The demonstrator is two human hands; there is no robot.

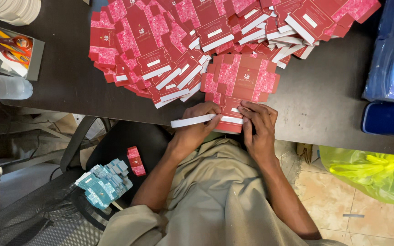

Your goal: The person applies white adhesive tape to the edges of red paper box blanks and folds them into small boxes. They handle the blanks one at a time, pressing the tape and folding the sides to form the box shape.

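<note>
Head-camera view, looking straight down: a flat red carton blank (241, 84) with pink flowered panels lies at the near edge of a dark table (324, 98), its lower flap hanging just past the rim. Both hands work on that flap. The left hand (200, 124) is curled, its thumb and fingers pinching a white strip (192, 120) that runs along the bottom of the blank and sticks out free to the left of the hand. The right hand (258, 127) lies flatter, fingers together and pressed down on the flap and on the strip's right part, gripping nothing that I can make out. The two hands almost touch at the fingertips. Just beyond the blank, a large fanned heap of red blanks (197, 36) of the same kind spreads across the far part of the table, overlapping, each showing a white edge band. On the table's left end sits a grey tray (35, 59) with orange-handled scissors (17, 45) in it, and near it a clear plastic bottle (5, 86) on its side. Blue plastic packs (393, 59) stand at the right end. Below the table edge, a small red box (136, 161) and a cluster of teal boxes (105, 182) rest on a black chair seat beside the person's beige-clad lap, and a yellow-green plastic bag (370, 173) lies on the tiled floor at right.
</note>
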